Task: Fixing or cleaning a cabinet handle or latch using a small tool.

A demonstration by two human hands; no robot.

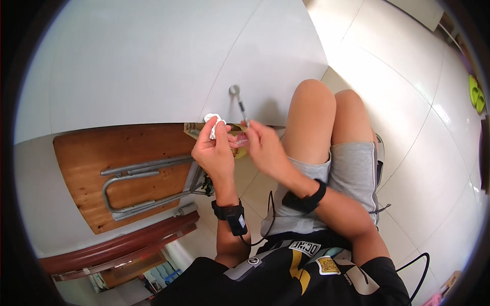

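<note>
My left hand (213,151) is closed, with a crumpled white tissue (214,125) pinched between thumb and fingers. My right hand (266,148), slightly blurred, grips the lower end of a slim silver tool with a round, ring-like head (235,91). The tool slants up and away, in front of a smooth pale grey panel. A pinkish translucent piece (241,139) shows between the two hands; I cannot tell which hand touches it. Under the hands, something yellow (240,151) is partly hidden.
The pale grey panel (153,61) fills the far left. Below it stands a wooden board (84,176) with folded grey metal legs (148,171). My bent knees (312,107) are on the right, over a tiled floor (403,137). Dark cables (271,219) run from the wrist straps.
</note>
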